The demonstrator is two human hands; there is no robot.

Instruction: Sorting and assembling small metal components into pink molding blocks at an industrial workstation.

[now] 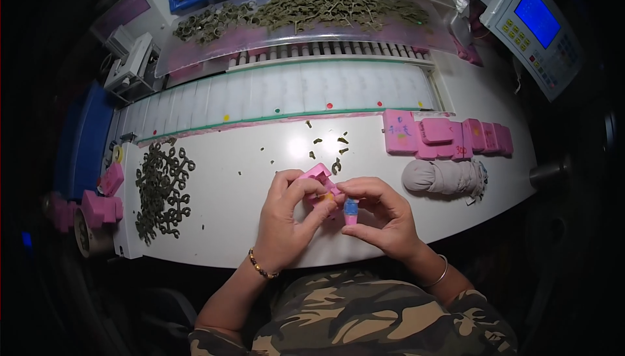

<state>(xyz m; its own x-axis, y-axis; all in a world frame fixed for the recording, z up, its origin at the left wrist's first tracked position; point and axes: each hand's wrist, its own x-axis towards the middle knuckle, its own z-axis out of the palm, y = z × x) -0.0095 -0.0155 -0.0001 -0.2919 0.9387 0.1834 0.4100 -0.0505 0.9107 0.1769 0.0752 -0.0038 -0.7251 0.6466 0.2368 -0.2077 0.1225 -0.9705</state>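
Note:
My left hand (284, 209) is closed round a pink block (317, 173) with a notched top, held just above the white table. My right hand (388, 218) pinches a small piece (351, 211), blue above and pink below, whose kind I cannot make out. Both hands meet in front of me, and the right fingertips touch or nearly touch the block. Fingers hide most of the block, along with a small yellow patch on it. Just beyond the hands lies a dark green ring-shaped part (336, 166), with several small green scraps (318, 141) scattered past it.
A pile of dark green ring-ended parts (163, 190) lies at left. Pink blocks (433, 136) and a grey cloth bundle (443, 179) sit at right. Behind run a slatted white conveyor (273, 92) and a clear tray (215, 56) heaped with parts. A control panel (537, 27) stands back right.

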